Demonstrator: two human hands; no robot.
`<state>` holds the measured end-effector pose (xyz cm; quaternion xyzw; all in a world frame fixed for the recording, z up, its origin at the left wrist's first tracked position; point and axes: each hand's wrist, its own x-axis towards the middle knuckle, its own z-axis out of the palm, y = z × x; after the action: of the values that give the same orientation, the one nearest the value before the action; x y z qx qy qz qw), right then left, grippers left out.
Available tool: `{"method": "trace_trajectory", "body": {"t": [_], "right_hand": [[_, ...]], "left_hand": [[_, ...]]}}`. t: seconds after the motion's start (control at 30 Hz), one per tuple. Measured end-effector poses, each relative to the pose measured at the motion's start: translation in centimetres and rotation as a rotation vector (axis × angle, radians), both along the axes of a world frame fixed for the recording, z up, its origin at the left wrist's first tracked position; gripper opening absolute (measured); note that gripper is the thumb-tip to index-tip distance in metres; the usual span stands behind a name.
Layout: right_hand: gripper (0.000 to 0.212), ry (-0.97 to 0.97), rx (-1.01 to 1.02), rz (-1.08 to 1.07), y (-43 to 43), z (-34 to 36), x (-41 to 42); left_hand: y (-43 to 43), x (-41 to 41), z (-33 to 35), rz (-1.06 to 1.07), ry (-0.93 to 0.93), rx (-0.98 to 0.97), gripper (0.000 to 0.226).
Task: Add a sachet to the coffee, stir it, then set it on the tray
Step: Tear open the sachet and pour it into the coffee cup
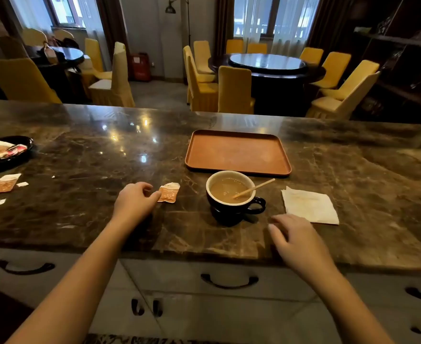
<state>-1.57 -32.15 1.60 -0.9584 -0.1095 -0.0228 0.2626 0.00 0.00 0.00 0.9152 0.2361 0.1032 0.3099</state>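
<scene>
Head view, looking down over a dark marbled bench [80, 157]. I see both of my bare arms reaching forward onto it. My left hand [133, 199] rests on the stone with the fingers loosely curled, and its fingertip touches the edge of a small orange-and-white sachet [169, 192] lying flat just to its right; the sachet's top edge looks torn. The hand is not closed around it. My right hand [295, 238] hovers low with the fingers spread and holds nothing; it is just in front of the cup's handle and beside the near corner of a white paper napkin [310, 206].

Between the two hands stands a dark cup [231, 198] with a white interior, filled with pale milky coffee. Its handle points right. A thin wooden stir stick [254, 187] leans in the cup, its lower end in the drink and its upper end sticking out over the rim to the right.

Just behind the cup, nearly touching it, lies a rectangular orange-brown tray [238, 152] with nothing on it.

Far to the left, a black plate [18, 160] holds several sachets, and nearer to me another opened sachet wrapper [2, 184] and small torn scraps lie on the bench.

Beyond the bench is a dining room with round dark tables and yellow-covered chairs [234, 88].
</scene>
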Motion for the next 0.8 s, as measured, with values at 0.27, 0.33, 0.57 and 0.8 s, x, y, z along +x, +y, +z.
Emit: {"method": "trace_trajectory", "body": {"t": [0.27, 0.33, 0.57, 0.8], "right_hand": [[0.083, -0.106, -0.27, 0.032, 1.8, -5.5, -0.9], [0.096, -0.15, -0.296, 0.041, 1.7, -6.2, -0.8], [0.08, -0.169, -0.342, -0.018, 1.9, -6.5, -0.8], [0.068, -0.142, -0.329, -0.038, 2.0, -6.5, -0.8]], "left_hand": [[-1.3, 1.9, -1.0, -0.004, 0.138, 0.22, 0.048], [-1.3, 2.2, -1.2, -0.015, 0.093, 0.139, 0.041], [-1.7, 1.5, -0.9, -0.014, -0.115, -0.253, 0.018], [-3.6, -2.1, 1.4, -0.066, -0.225, -0.549, 0.017]]}}
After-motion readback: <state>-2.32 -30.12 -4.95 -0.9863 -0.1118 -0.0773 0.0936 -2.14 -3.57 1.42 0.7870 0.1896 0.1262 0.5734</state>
